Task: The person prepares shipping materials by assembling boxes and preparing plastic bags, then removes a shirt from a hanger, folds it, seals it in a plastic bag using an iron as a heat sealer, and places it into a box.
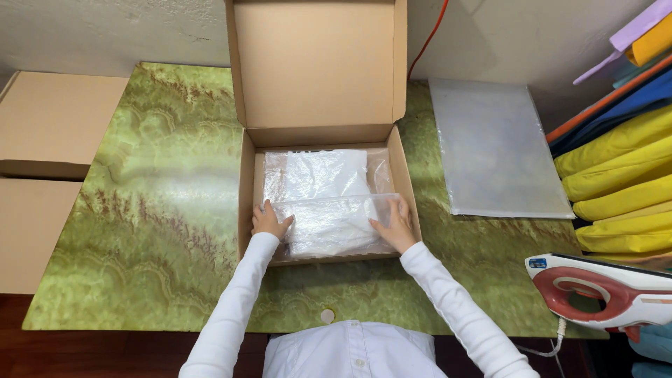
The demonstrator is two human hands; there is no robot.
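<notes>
Both hands lie flat, palms down and fingers spread, on a clear plastic bag [329, 213] with a white folded garment inside; neither grip closes around anything. The left hand [269, 220] presses the bag's edge at 9 o'clock, the right hand [394, 227] at 3 o'clock. The bag is crinkled and glossy, and it sits inside an open cardboard box [246, 203] in the middle of the counter [161, 210], whose surface is green with brown marble-like veining and a soft sheen. The box's plain brown lid [318, 66] stands upright at 12 o'clock against a pale wall. At 2 o'clock a flat, empty-looking clear bag [493, 150] lies on the counter. At 3 o'clock, folded yellow and blue cloth is stacked [619, 182]. At 4 o'clock is a red-and-white iron [605, 294]. At 9 o'clock are closed cardboard boxes [49, 122], matte and square-edged.
</notes>
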